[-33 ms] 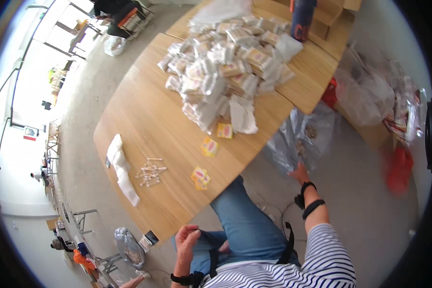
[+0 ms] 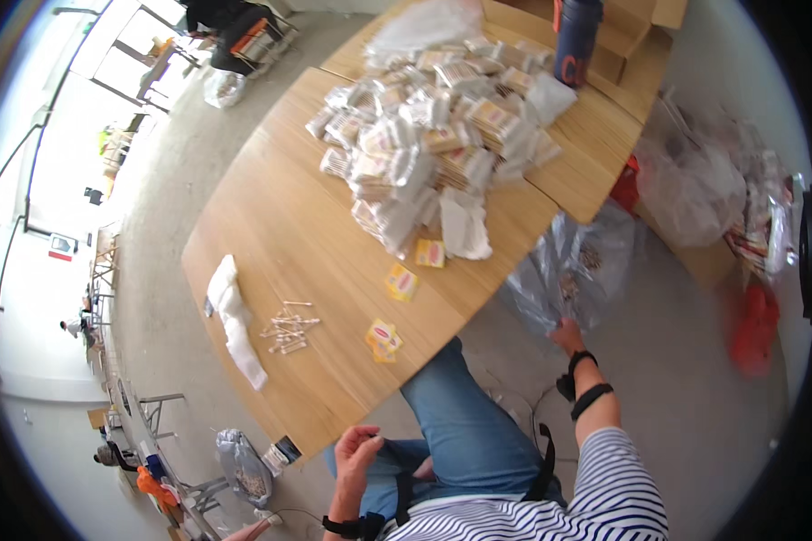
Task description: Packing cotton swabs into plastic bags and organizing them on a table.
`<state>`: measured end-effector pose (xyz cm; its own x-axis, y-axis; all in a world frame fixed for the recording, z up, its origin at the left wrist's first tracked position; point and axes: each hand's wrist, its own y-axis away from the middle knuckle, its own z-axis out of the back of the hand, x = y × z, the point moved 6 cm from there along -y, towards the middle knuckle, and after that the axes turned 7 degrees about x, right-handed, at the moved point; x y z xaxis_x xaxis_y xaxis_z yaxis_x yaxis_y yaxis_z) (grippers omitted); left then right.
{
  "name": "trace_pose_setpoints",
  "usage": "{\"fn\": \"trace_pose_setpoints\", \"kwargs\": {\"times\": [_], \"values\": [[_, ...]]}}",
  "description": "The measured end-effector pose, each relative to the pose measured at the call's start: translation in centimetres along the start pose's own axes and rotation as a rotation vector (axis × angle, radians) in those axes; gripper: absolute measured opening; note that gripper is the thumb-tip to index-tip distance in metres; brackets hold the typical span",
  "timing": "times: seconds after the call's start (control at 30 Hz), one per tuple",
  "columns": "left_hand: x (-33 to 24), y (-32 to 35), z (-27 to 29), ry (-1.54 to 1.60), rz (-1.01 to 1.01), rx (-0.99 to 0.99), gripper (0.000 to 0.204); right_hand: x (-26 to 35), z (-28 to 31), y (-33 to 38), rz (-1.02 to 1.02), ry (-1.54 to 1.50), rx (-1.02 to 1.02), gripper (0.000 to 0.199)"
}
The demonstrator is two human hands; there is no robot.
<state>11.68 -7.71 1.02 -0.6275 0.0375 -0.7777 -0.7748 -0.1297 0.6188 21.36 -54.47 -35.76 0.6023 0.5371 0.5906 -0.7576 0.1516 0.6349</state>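
My right hand (image 2: 568,336) reaches down beside the table, its fingers closed on the near edge of a large clear plastic bag (image 2: 537,293). Small brownish-white pieces lie inside that bag. Over my lap, just off the table's near edge, my left hand (image 2: 358,451) has curled fingers with the thumb against them; what they hold, if anything, is hidden. On the wooden table (image 2: 271,194) lie a loose pile of cotton swabs (image 2: 290,330), a long white cotton strip (image 2: 235,329) and several yellow cards (image 2: 384,340). Farther back is a big heap of packed cotton swabs (image 2: 424,135).
A dark blue bottle (image 2: 577,45) and an open cardboard box (image 2: 636,50) stand at the far right. Past the bag are more clear plastic bags (image 2: 695,194) and a red bag (image 2: 753,334). Another filled bag (image 2: 244,469) sits on the floor at left.
The whole view has shifted slightly, so the table and its contents appear a little farther right and lower. My right hand still grips the bag.
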Motion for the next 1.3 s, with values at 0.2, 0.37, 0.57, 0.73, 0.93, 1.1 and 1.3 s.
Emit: {"fn": "trace_pose_setpoints", "kwargs": {"times": [0.2, 0.37, 0.57, 0.73, 0.93, 1.1, 1.3], "values": [[-2.3, 0.4, -2.2, -0.008, -0.047, 0.127, 0.023, 3.4, 0.7, 2.4, 0.271, 0.305, -0.197, 0.029], [-4.4, 0.6, -4.4, 0.009, -0.105, 0.282, 0.026, 9.4, 2.1, 6.1, 0.243, 0.151, -0.081, 0.03], [-6.8, 0.1, -10.5, -0.045, -0.219, 0.531, 0.027, 17.7, 1.0, 13.3, 0.531, -0.207, -0.098, 0.03], [-4.6, -2.1, -16.0, -0.141, -0.274, 0.686, 0.042, 23.1, 1.1, 20.4, 0.495, -0.02, -0.032, 0.029], [-1.1, -3.6, -19.1, 0.106, 0.105, 0.513, 0.053, 24.3, 0.4, 25.5, 0.552, 0.069, 0.031, 0.025], [0.3, -6.0, -20.0, 0.043, 0.073, 0.535, 0.047, 26.6, 0.0, 28.7, 0.663, 0.245, 0.06, 0.019], [1.8, -8.7, -19.8, -0.11, 0.054, 0.583, 0.041, 26.1, -0.7, 28.2, 0.744, 0.287, 0.181, 0.029]]}}
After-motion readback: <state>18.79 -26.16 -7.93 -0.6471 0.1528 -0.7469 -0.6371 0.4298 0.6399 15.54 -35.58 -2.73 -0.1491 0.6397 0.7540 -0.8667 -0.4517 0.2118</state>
